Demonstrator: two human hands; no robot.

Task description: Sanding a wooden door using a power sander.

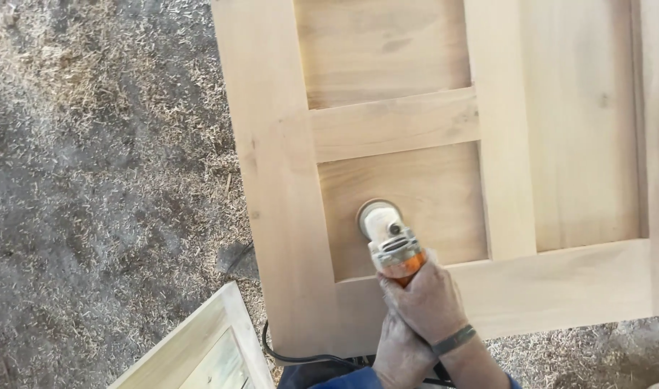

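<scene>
Both hands clenched on the orange angle grinder (394,248): right hand (427,299) wraps the body, left hand (400,353) grips just nearer, under it. Disc sits flat on the lower recessed panel (416,194) of the wooden door (272,180). Black cord (286,354) trails near edge. Second wooden frame (200,346) lies near left; floor (92,180) covered in shavings.

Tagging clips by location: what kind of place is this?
Likely a carpentry or joinery workshop. A bare wooden panelled door lies flat, both hands hold an orange power sander on it, and wood shavings cover the floor.
</scene>
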